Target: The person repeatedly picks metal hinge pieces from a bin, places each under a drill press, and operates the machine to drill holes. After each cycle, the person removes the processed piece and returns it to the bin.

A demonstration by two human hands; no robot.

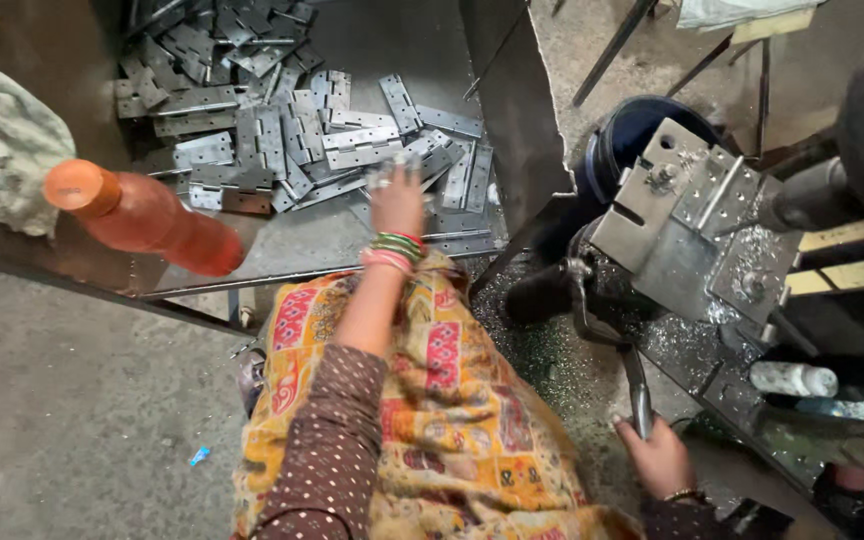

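The right hand point(660, 458) was closed around the metal lever point(636, 392) of the press machine point(687, 235). The left hand point(397, 200) reached into the metal bin point(527, 130), fingers on a hinge point(404, 165) at the edge of the hinge pile point(282, 120); whether they gripped it I cannot tell. An orange bottle point(142, 215) stood nearby.
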